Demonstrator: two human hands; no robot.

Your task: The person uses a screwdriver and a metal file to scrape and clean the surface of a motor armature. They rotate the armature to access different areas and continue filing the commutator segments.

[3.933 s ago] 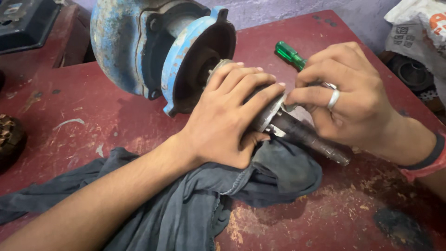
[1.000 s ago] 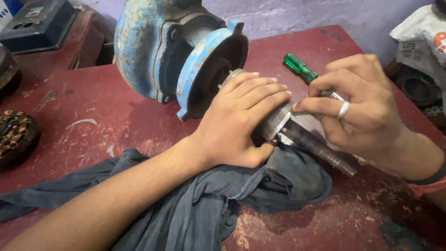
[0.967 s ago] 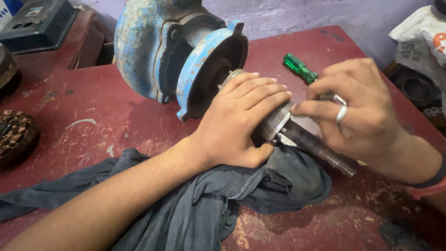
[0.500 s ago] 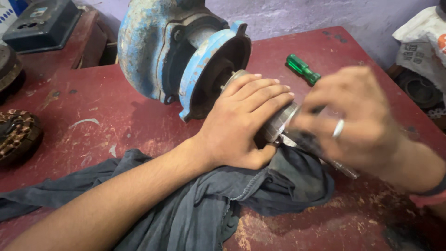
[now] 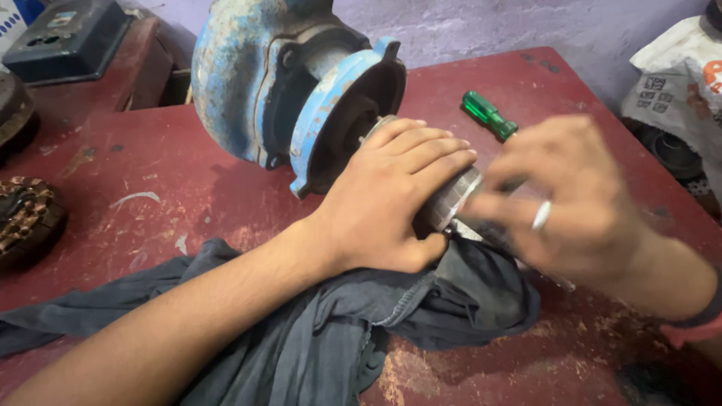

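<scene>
A worn blue pump housing (image 5: 263, 83) lies on its side on a red table (image 5: 150, 188), its round open end facing me. A grey metal rotor (image 5: 451, 199) sticks out of that opening. My left hand (image 5: 391, 195) is wrapped over the rotor just outside the housing. My right hand (image 5: 579, 203), blurred and wearing a ring, is at the rotor's outer end, over the shaft; whether it grips the shaft is unclear. A green-handled screwdriver (image 5: 489, 115) lies just behind my right hand.
A dark grey cloth (image 5: 338, 331) lies crumpled under the rotor and my left forearm. A rusty wound stator (image 5: 26, 218) sits at the left edge, a dark metal box (image 5: 68, 37) at the back left, a white printed bag (image 5: 681, 98) at the right.
My right hand has slid down and to the right along the shaft and is now blurred with motion. The left hand has kept its hold on the rotor. The camera has moved slightly.
</scene>
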